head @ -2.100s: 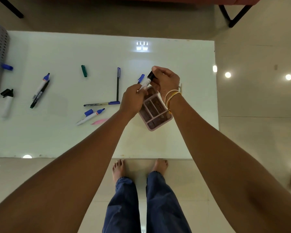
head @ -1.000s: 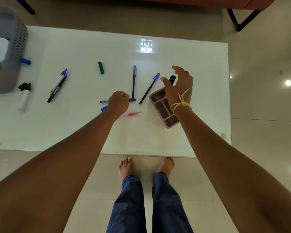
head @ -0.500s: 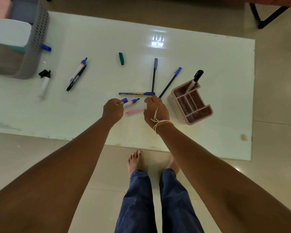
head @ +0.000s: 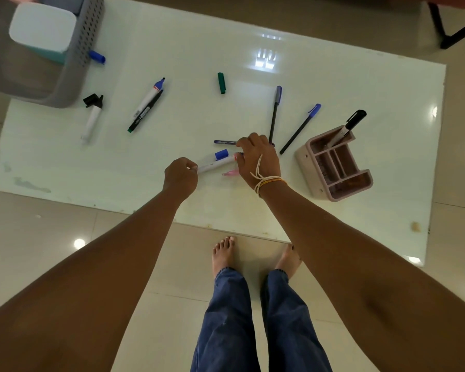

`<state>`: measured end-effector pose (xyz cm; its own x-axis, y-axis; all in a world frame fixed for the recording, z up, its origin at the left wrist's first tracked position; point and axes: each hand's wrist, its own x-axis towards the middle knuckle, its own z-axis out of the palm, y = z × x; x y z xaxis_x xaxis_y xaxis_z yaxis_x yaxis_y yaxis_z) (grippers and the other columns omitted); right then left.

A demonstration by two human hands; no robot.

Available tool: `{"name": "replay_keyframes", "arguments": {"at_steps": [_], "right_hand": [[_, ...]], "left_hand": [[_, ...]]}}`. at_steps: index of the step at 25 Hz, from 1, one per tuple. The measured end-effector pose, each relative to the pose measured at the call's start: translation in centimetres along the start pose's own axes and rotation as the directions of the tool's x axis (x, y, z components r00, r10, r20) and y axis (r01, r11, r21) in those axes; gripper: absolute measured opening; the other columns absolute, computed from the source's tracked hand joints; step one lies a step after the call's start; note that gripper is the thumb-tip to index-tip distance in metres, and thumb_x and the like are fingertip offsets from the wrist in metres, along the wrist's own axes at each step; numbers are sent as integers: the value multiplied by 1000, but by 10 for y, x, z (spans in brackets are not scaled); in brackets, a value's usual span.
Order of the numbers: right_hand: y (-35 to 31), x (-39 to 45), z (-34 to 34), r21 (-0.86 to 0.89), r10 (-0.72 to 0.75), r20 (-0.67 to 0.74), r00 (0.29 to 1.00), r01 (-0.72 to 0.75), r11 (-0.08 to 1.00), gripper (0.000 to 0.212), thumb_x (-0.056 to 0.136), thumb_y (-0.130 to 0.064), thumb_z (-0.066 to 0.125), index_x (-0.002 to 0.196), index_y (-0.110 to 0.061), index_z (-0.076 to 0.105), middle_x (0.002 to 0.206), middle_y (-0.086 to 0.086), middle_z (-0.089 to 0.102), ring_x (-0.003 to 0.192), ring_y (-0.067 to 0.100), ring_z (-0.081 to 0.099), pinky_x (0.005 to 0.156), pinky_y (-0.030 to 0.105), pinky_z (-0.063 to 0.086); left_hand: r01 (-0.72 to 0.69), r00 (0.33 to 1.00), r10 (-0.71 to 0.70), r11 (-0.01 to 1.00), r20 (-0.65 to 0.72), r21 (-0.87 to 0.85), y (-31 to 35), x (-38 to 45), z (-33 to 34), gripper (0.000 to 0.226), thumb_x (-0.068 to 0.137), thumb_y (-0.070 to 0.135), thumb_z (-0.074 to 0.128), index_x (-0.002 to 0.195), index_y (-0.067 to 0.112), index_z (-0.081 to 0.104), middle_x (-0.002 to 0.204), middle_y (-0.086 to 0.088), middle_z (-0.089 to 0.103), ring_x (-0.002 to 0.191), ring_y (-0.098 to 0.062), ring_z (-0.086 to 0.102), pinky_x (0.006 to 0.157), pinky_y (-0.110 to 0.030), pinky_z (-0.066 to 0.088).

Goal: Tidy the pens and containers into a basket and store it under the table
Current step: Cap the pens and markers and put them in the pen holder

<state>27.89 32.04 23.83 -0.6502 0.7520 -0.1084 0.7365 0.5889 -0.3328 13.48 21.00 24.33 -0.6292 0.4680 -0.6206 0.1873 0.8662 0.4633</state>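
A white marker [head: 215, 163] lies near the table's front middle, its loose blue cap [head: 221, 154] beside it. My left hand [head: 181, 175] pinches the marker's near end. My right hand [head: 258, 157] curls its fingers round the far end and partly covers a pink pen [head: 230, 173]. A pink pen holder [head: 333, 170] stands at the right with a black-capped marker [head: 350, 124] upright in it. The grey basket [head: 77, 63] at the far left holds a white and teal container [head: 42, 30].
Scattered on the white table [head: 360, 76] are a green cap [head: 221, 82], a purple-capped pen [head: 275, 114], a blue pen [head: 300, 128], a blue-tipped marker beside a black pen [head: 148, 103], a black-capped white marker [head: 91, 118] and a blue cap [head: 97, 57].
My right hand put the black-capped marker in the pen holder, then moved left to the white marker. My left hand took hold of that marker's near end.
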Motion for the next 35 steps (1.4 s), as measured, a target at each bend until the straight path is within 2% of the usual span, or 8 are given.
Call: {"name": "replay_keyframes", "arguments": {"at_steps": [6, 15, 17, 19, 22, 25, 29, 35], "right_hand": [[-24, 27, 14, -41, -89, 175, 981, 98, 994, 32, 98, -29, 48, 126, -18, 61, 119, 5, 62, 114, 23, 52, 93, 35, 45], [-10, 47, 4, -65, -224, 370, 902, 266, 962, 27, 94, -29, 55, 117, -20, 67, 108, 5, 62, 107, 23, 54, 83, 32, 47], [-5, 43, -1, 65, -188, 329, 926, 176, 982, 22, 92, -23, 57, 111, -15, 66, 107, 7, 63, 101, 22, 57, 83, 32, 49], [-2, 36, -12, 417, 76, 168, 983, -141, 898, 15, 90, -17, 60, 103, -10, 60, 96, 9, 66, 86, 22, 63, 76, 31, 55], [13, 29, -32, 797, 529, 142, 836, -414, 439, 16, 86, -12, 67, 96, -9, 56, 89, 13, 71, 71, 21, 68, 68, 30, 59], [25, 25, -47, 837, 593, 298, 748, -503, 215, 25, 80, -8, 75, 99, -3, 60, 93, 16, 70, 72, 22, 70, 65, 28, 61], [30, 20, -53, 812, 496, 393, 774, -546, 209, 23, 81, -2, 73, 98, -3, 58, 89, 15, 69, 65, 23, 70, 66, 29, 62], [39, 20, -51, 724, 451, 333, 828, -531, 441, 24, 86, 0, 66, 110, -3, 67, 90, 13, 70, 66, 18, 67, 76, 33, 61]], "left_hand": [[-70, 997, 72, 995, -22, 71, -5, 4, 8, 19, 89, 16, 62, 107, 8, 64, 111, -11, 65, 89, -22, 56, 65, -21, 39], [-387, 902, 432, 818, -9, 425, 4, -3, 13, 26, 88, 23, 67, 112, 14, 62, 112, -5, 58, 104, -22, 56, 78, -35, 50], [-396, 903, 429, 807, 26, 438, 3, -1, 15, 21, 88, 20, 65, 108, 12, 63, 108, -6, 61, 100, -24, 58, 78, -36, 50], [-364, 923, 384, 884, -10, 295, 1, 1, 14, 13, 87, 16, 65, 99, 11, 65, 99, -6, 64, 93, -24, 59, 76, -37, 50], [-245, 968, 237, 964, -83, -105, 7, 0, 11, 4, 84, 13, 68, 87, 11, 66, 78, -2, 64, 73, -22, 62, 67, -34, 51], [-92, 995, 97, 919, -5, -384, 18, -8, 7, 8, 85, 10, 69, 92, 7, 67, 77, -6, 67, 60, -18, 66, 58, -30, 57], [-13, 996, 61, 844, 71, -536, 23, -12, 6, 13, 87, 8, 68, 100, 6, 68, 77, -7, 69, 55, -8, 67, 62, -29, 60], [-37, 987, 117, 837, 113, -545, 22, -18, -1, 10, 89, 5, 66, 97, 10, 69, 76, -6, 67, 60, -10, 68, 67, -30, 60]]}}
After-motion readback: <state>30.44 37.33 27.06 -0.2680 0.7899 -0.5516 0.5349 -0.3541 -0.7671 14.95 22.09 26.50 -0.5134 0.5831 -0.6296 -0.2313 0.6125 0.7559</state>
